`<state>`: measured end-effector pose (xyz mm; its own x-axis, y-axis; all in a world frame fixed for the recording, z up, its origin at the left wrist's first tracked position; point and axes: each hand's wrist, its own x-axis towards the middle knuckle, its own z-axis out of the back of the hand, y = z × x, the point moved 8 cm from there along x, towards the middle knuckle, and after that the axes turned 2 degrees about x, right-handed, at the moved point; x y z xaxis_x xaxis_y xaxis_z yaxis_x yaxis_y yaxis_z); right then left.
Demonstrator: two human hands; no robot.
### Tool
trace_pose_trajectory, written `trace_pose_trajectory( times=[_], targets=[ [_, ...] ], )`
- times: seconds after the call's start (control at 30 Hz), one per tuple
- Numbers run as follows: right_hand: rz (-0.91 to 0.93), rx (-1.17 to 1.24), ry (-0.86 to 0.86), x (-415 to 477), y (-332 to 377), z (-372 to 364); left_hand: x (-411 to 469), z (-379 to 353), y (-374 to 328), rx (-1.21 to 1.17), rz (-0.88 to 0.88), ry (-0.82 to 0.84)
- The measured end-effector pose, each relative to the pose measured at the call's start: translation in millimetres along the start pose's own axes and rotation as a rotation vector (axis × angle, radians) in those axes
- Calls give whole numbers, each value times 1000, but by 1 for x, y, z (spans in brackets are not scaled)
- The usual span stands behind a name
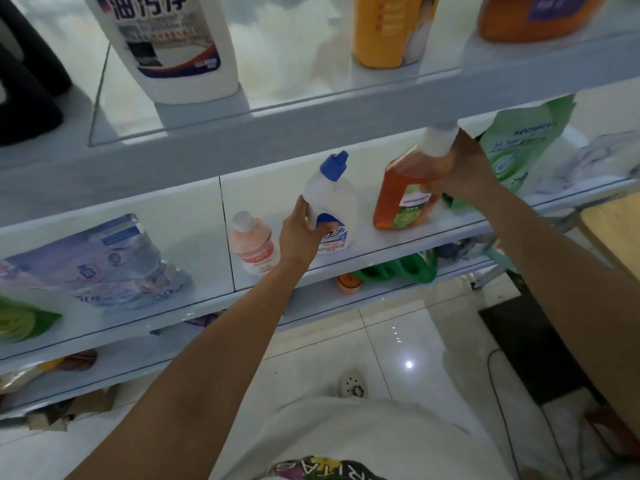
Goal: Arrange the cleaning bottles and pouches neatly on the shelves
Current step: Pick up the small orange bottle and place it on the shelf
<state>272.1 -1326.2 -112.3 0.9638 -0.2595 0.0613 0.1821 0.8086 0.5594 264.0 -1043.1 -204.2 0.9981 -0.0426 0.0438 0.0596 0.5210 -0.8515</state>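
step: mid-arrange on the middle shelf point(377, 245); both hands on bottles, my read is straightening and spacing the row
left hand point(299, 233): fingers curled round the lower body of the white bottle point(334, 199), thumb up its left side, fingertips on the front label
right hand point(462, 171): fingers wrapped round the neck and shoulder of the orange bottle point(401, 199), just under its white cap
white bottle: stands on the middle shelf, angled blue spout cap, between the small pink bottle point(252, 244) and the orange bottle, close to both
orange bottle: top leans right; can't tell if the base sits flat or is just lifted
pouches: green pouch point(519, 150) just behind the right hand, propped upright; blue-white pouch point(100, 261) well left, slumped back
next move: probably set the orange bottle upright, turn labels forward, even the gaps; cap is near the upper shelf edge point(311, 133), so little headroom for a lift, sliding looks safer
materials: bottles are rigid smooth plastic; white one opaque with a waisted body, orange one translucent and flat-sided, pink one small and round
pouches: soft glossy film, will likely sag unless leaned on something
shelves: glossy white, slick, bottles should slide easily
upper shelf: large white bottle point(169, 46), yellow bottle point(388, 29), orange jug point(533, 15)
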Motion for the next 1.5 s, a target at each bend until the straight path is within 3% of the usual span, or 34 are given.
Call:
trace_pose_trajectory(
  times=[0.33,0.5,0.63,0.77,0.87,0.93,1.07,1.17,1.23,1.33,1.5],
  targets=[
    [-79,43,275,-16,-17,-3,-12,-15,17,6,57,-54],
    [-3,141,297,-18,-22,-6,-72,-15,34,22,66,-378],
    [31,393,350,-19,-46,-18,-116,-52,-24,13,-141,-413],
    [151,512,386,-37,-59,-28,-100,-81,-132,-148,-251,-368],
    [306,460,442,-47,-63,-34,-80,-101,-205,43,-480,-302],
    [288,514,484,-46,-70,-33,-75,-119,-222,217,-525,-219],
    [308,563,553,-45,-74,-29,-81,-125,-221,295,-475,-283],
    [358,575,568,-42,-73,-26,-88,-133,-208,368,-412,-177],
    [364,611,580,-37,-74,-25,-94,-131,-200,264,-346,-152],
    [385,608,580,-35,-71,-24,-96,-118,-194,97,-234,-261],
    [395,599,525,-37,-67,-26,-99,-106,-189,203,-80,-578]
  ],
)
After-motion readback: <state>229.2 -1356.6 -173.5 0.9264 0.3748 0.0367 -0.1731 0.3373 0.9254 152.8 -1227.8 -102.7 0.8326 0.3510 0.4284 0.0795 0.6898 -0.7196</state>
